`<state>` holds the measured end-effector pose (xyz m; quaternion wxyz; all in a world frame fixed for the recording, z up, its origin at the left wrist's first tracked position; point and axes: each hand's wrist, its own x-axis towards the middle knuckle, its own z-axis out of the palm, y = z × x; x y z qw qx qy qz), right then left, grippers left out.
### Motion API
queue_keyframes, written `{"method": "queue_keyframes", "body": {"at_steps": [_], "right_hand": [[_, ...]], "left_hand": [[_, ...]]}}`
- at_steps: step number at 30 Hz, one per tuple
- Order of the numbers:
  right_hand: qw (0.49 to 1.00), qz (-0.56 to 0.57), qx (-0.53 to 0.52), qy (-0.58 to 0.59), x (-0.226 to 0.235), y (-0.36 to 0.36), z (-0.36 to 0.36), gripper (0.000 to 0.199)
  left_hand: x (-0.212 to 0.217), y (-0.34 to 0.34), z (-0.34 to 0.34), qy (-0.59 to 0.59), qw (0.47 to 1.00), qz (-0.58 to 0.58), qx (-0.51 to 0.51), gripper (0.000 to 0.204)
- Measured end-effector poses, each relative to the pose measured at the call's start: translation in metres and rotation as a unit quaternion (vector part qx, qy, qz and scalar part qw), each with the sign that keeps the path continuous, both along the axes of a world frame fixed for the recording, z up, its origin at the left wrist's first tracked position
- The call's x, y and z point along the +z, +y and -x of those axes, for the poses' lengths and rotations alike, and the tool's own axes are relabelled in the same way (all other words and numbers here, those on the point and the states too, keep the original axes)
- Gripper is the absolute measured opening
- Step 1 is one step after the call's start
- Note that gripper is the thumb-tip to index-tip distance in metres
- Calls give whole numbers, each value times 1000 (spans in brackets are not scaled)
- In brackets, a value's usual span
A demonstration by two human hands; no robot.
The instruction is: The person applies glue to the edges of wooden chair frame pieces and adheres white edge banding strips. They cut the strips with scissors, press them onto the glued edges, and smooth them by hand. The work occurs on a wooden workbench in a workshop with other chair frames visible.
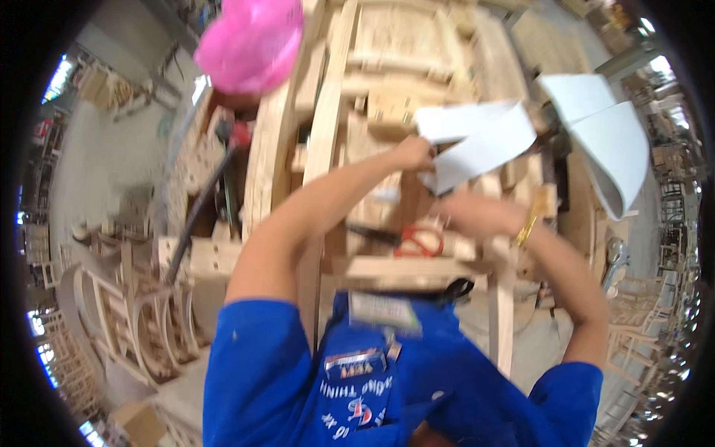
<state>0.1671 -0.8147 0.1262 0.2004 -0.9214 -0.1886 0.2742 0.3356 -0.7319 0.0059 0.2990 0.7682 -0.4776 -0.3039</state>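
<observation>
My left hand [417, 154] is closed on the near left edge of a white sheet [488, 145], thin like paper or foam. A V-shaped gap splits the sheet's left part; whether it is folded or cut there I cannot tell. Just below the sheet's near corner is my right hand [477, 214], smeared by motion, its fingers unclear. A yellow bracelet [526, 231] circles that wrist. Under the hands lies a pair of scissors [419, 242] with orange-red handles, its dark blades pointing left, on a wooden frame [410, 266].
More white sheet [603, 127] droops over the right side. A pink plastic bag [253, 45] sits at the far left. Left of the frame are a long dark bar clamp [197, 216] and curved wooden chair parts [134, 313]. Wooden pieces [402, 104] cover the work surface.
</observation>
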Motion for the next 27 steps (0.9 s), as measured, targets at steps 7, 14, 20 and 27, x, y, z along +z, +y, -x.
{"method": "queue_keyframes", "body": {"at_steps": [7,14,20,27], "right_hand": [[998,-56,-3,17,72,14,91,20],[992,52,101,54,1,57,126,25],[980,118,132,-87,-58,94,121,39],[972,172,-158,10,-100,110,115,46]], "left_hand": [[148,56,-18,222,899,261,271,39],[110,163,25,170,866,254,396,28],[59,209,75,130,851,274,429,32],[51,197,95,-32,880,229,415,28]]}}
